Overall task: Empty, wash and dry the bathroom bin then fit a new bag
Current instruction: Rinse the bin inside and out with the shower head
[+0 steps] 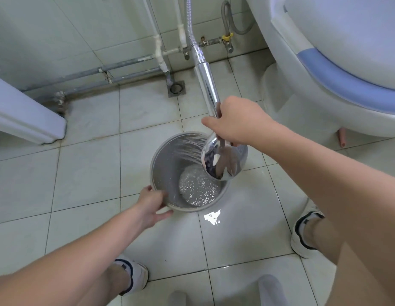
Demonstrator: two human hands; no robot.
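I saw two white shoes (134,277) at 6 o'clock on the wet tiled floor (86,173). At centre stood the grey bin (163,168), water pooled inside. My left grip (151,208) held its near rim, thumb inside. My right grip (234,122) was wrapped round the chrome shower head (223,160), which covered the bin's 2 o'clock edge. Farther off, a floor drain (176,89) sat at 12 and a toilet (346,69) at 2.
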